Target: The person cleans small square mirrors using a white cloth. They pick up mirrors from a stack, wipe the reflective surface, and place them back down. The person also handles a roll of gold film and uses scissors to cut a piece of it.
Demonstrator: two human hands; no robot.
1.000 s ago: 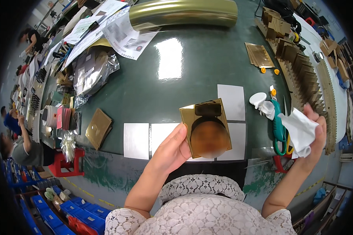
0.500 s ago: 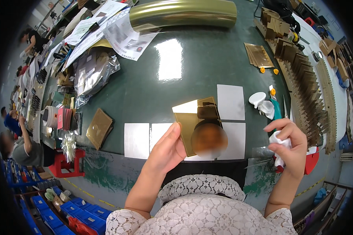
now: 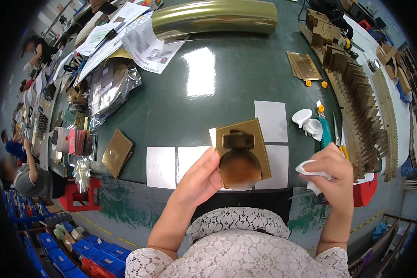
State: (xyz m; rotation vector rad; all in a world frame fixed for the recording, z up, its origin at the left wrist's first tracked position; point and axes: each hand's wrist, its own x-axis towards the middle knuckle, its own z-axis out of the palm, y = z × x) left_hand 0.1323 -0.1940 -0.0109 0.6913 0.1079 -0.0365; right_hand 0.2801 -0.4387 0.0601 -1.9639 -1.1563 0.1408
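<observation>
My left hand [image 3: 197,178] grips a gold mirror-like square plate [image 3: 243,150] by its left edge, thumb on the face. The plate is tilted toward me and shows a dark reflection. To its right, my right hand [image 3: 336,173] is closed on a crumpled white cloth [image 3: 312,171], part of which sticks out past the fingers. The cloth and the plate are apart. White square sheets lie on the green table under and around the plate: one [image 3: 271,121] behind it, one [image 3: 278,167] to its right, and others [image 3: 161,167] to its left, partly hidden.
A gold roll [image 3: 215,18] lies at the back. Gold plates stand in a toothed rack [image 3: 356,92] on the right, near a teal-handled tool [image 3: 326,132] and yellow-handled scissors [image 3: 343,151]. Stacked gold plates [image 3: 117,153] and a plastic-wrapped bundle [image 3: 111,88] sit left.
The plate has turned in my left hand, so its face points more toward me. My right hand has moved left and slightly down with the cloth, nearer the plate.
</observation>
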